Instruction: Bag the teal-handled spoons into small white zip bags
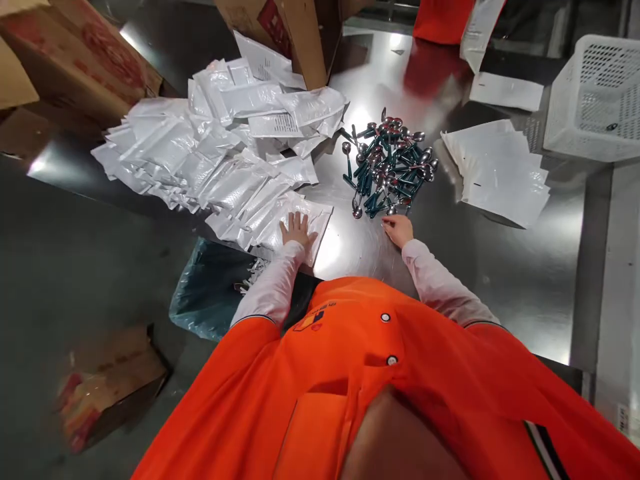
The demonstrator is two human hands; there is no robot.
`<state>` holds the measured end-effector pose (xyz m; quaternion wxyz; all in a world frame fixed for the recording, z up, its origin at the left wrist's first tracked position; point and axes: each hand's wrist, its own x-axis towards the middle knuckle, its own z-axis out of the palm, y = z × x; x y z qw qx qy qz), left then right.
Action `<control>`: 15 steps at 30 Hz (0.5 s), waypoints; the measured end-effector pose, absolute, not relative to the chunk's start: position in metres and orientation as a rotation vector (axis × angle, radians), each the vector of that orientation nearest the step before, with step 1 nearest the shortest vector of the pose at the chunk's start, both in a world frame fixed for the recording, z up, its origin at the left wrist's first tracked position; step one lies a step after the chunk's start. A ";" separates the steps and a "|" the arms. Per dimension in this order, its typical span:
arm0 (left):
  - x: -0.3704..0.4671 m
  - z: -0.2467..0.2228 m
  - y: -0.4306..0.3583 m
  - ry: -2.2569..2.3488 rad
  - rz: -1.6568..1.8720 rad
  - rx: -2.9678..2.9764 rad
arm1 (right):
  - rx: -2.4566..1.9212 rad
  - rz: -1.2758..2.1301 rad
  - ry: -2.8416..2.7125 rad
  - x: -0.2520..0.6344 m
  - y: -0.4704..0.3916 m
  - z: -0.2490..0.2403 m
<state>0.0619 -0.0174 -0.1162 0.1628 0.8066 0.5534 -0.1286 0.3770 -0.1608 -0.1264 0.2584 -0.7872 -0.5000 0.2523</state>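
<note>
My left hand (297, 231) lies flat with its fingers spread on a white padded envelope (319, 217) at the near end of a large pile of white envelopes (170, 140). Just below a heap of spoons with dark green handles (383, 163), my right hand (399, 231) rests near the metal table (365, 250). Its fingers are curled together close to the lowest spoons, and whatever is between the fingertips is too small to make out. A fanned stack of flat white envelopes (500, 173) lies to the right of the spoons.
A white perforated basket (595, 100) stands at the far right. Cardboard boxes (85, 60) are at the back left, with another open box (310, 40) behind the envelopes. A bin with a blue-green liner (195, 293) is beside the table's near left edge.
</note>
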 end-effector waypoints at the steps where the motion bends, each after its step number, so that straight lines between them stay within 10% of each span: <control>1: 0.059 -0.123 -0.021 1.559 -0.406 2.304 | -2.160 0.586 -1.534 0.384 -0.145 -0.126; 15: 0.046 -0.147 -0.016 1.552 -0.523 2.344 | -1.960 0.190 -2.701 0.428 0.013 -0.151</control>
